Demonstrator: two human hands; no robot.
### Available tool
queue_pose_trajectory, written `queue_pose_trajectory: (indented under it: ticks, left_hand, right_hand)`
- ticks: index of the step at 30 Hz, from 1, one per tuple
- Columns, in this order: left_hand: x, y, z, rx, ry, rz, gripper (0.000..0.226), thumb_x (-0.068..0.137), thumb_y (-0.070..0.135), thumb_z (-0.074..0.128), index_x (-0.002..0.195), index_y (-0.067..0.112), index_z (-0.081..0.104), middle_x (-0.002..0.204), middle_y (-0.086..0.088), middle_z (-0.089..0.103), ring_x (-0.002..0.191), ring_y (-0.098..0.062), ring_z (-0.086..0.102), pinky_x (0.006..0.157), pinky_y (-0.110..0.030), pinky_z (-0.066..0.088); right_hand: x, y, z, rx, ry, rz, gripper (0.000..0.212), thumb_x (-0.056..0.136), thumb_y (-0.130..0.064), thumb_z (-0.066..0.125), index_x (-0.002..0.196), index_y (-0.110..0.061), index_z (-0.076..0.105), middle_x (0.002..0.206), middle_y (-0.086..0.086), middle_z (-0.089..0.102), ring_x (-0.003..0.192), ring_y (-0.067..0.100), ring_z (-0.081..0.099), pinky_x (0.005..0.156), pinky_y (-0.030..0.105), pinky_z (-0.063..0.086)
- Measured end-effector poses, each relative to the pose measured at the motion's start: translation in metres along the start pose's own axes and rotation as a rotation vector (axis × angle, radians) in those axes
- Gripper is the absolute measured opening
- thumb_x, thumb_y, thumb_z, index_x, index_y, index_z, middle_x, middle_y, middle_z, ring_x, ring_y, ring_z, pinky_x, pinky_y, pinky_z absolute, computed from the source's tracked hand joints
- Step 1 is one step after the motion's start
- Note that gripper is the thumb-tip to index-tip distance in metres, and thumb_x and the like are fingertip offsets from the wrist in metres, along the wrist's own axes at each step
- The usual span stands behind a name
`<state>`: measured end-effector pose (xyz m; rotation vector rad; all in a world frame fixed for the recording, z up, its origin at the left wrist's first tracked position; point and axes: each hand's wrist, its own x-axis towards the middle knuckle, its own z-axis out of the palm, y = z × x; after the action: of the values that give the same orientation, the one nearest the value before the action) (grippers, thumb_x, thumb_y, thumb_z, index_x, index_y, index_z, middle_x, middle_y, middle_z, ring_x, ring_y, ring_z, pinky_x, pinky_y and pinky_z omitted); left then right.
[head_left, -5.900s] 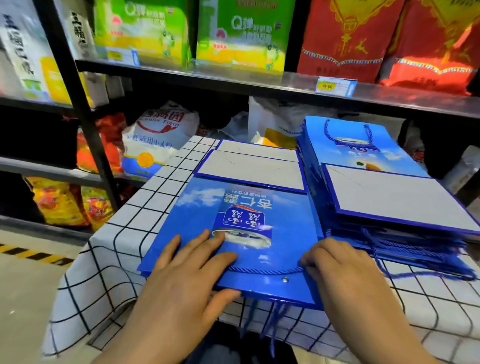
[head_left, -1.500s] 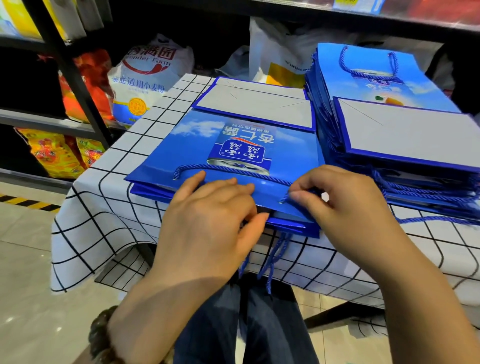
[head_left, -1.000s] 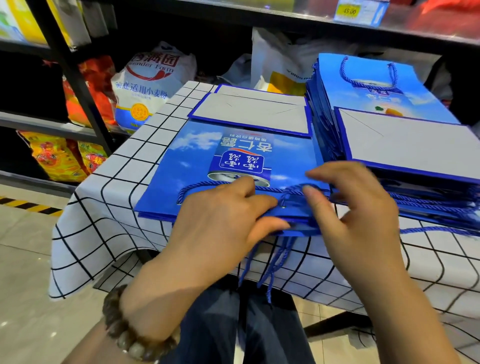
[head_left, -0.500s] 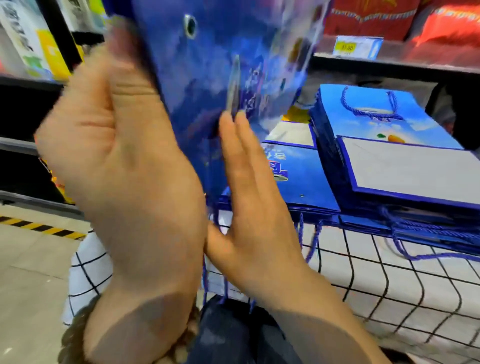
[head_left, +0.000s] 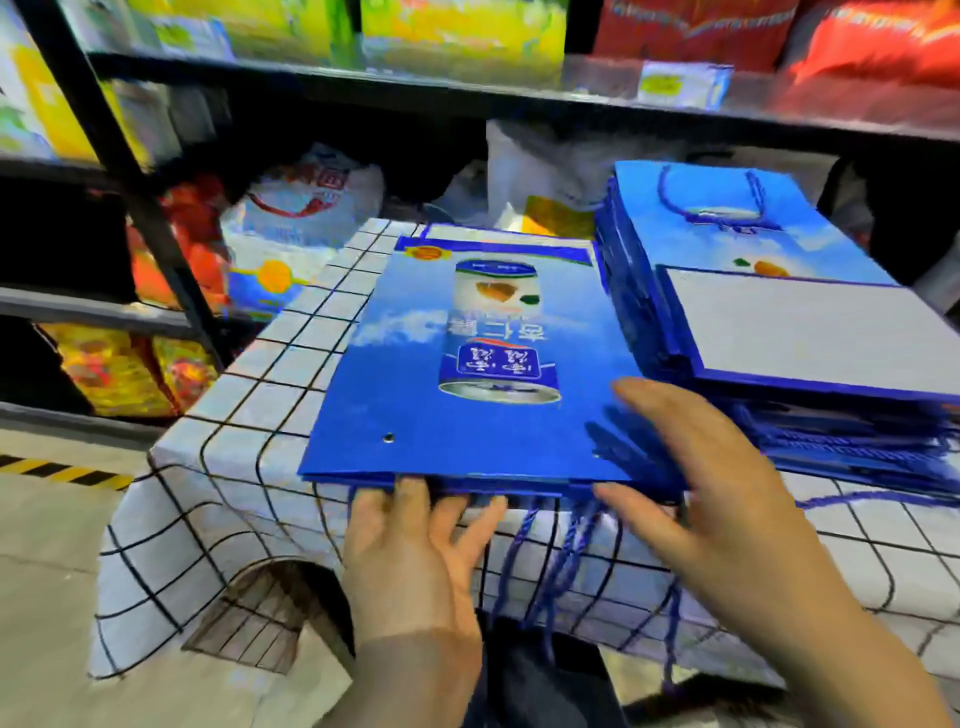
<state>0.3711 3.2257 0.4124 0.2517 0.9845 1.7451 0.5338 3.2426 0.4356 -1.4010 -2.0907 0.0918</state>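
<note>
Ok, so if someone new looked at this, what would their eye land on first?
The bright blue paper bag printed with a can stands out first, lying flat mid-table on the checked tablecloth. The left hand touches its near edge and the right hand is at its near right corner. A tall stack of matching bags sits just to its right.

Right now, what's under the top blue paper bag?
More blue bags: their edges show at its near side, rope handles dangling over the checked tablecloth. Their number and faces are covered.

Left grip (head_left: 415, 561) and right grip (head_left: 691, 499) reach forward, fingers straight and spread.
</note>
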Motion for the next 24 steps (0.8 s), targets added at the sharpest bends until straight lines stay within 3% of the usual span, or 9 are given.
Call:
queue_pose_trajectory:
  ticks: [3, 6, 9, 12, 15, 18, 20, 24]
  left_hand:
    - [-0.004, 0.001, -0.008, 0.166, -0.009, 0.0, 0.015, 0.094, 0.015, 0.046, 0.086, 0.018, 0.058, 0.071, 0.0, 0.068, 0.062, -0.016, 0.069, 0.049, -0.029, 0.056]
    - [-0.004, 0.003, -0.009, 0.268, -0.013, -0.037, 0.019, 0.091, 0.024, 0.047, 0.081, 0.011, 0.056, 0.064, -0.004, 0.068, 0.06, -0.019, 0.07, 0.046, -0.028, 0.055]
    - [-0.009, 0.001, -0.008, 0.327, -0.123, -0.115, 0.027, 0.081, 0.032, 0.048, 0.081, 0.007, 0.058, 0.067, -0.009, 0.072, 0.056, -0.019, 0.068, 0.044, -0.026, 0.053]
    - [-0.015, -0.005, -0.01, 0.523, -0.298, -0.178, 0.018, 0.084, 0.024, 0.05, 0.083, 0.012, 0.064, 0.074, -0.005, 0.073, 0.059, -0.016, 0.068, 0.046, -0.022, 0.051]
    - [-0.023, -0.009, -0.006, 0.751, -0.549, -0.223, 0.009, 0.086, 0.016, 0.061, 0.084, 0.024, 0.064, 0.085, 0.006, 0.074, 0.063, -0.008, 0.067, 0.049, -0.017, 0.047]
    - [-0.03, -0.012, 0.003, 0.892, -0.781, -0.267, 0.023, 0.084, 0.015, 0.064, 0.089, 0.037, 0.058, 0.095, 0.006, 0.068, 0.062, -0.003, 0.063, 0.055, -0.011, 0.045]
    - [-0.031, -0.011, 0.009, 1.009, -0.905, -0.258, 0.019, 0.085, 0.019, 0.063, 0.085, 0.037, 0.058, 0.09, 0.006, 0.065, 0.053, 0.002, 0.056, 0.058, -0.01, 0.045]
    - [-0.021, 0.006, 0.006, 1.212, -0.931, -0.128, 0.017, 0.085, 0.032, 0.06, 0.068, 0.032, 0.061, 0.074, 0.006, 0.066, 0.049, 0.006, 0.048, 0.054, -0.012, 0.042]
  right_hand:
    - [-0.013, 0.005, -0.007, 0.088, 0.044, 0.261, 0.062, 0.064, -0.057, 0.054, 0.117, -0.023, 0.056, 0.105, -0.014, 0.052, 0.088, 0.003, 0.052, 0.074, 0.014, 0.039]
    - [-0.016, 0.001, -0.007, 0.106, 0.057, 0.321, 0.044, 0.062, -0.049, 0.061, 0.101, -0.028, 0.061, 0.091, -0.016, 0.055, 0.076, -0.001, 0.055, 0.061, 0.007, 0.039]
    - [-0.015, -0.003, -0.012, 0.087, 0.077, 0.328, 0.029, 0.066, -0.028, 0.076, 0.09, -0.031, 0.059, 0.085, -0.022, 0.052, 0.08, -0.01, 0.052, 0.068, -0.003, 0.035]
    - [-0.017, -0.003, -0.018, -0.044, 0.072, 0.311, 0.021, 0.068, -0.013, 0.077, 0.083, -0.023, 0.067, 0.075, -0.017, 0.056, 0.081, -0.004, 0.051, 0.07, -0.006, 0.03]
    - [-0.016, -0.011, -0.025, 0.062, 0.116, 0.308, 0.026, 0.071, -0.007, 0.073, 0.083, -0.029, 0.066, 0.07, -0.014, 0.059, 0.076, -0.001, 0.056, 0.067, -0.001, 0.036]
    - [-0.01, -0.02, -0.025, 0.38, 0.186, 0.34, 0.036, 0.074, -0.004, 0.069, 0.084, -0.038, 0.063, 0.079, -0.009, 0.061, 0.058, 0.011, 0.061, 0.056, 0.013, 0.045]
    - [-0.003, -0.023, -0.024, 0.49, 0.239, 0.344, 0.04, 0.076, -0.001, 0.067, 0.084, -0.04, 0.062, 0.081, -0.007, 0.059, 0.053, 0.016, 0.061, 0.053, 0.02, 0.048]
    - [0.01, -0.017, -0.03, 0.479, 0.321, 0.363, 0.041, 0.08, 0.0, 0.063, 0.086, -0.04, 0.06, 0.079, -0.003, 0.054, 0.059, 0.023, 0.06, 0.06, 0.032, 0.053]
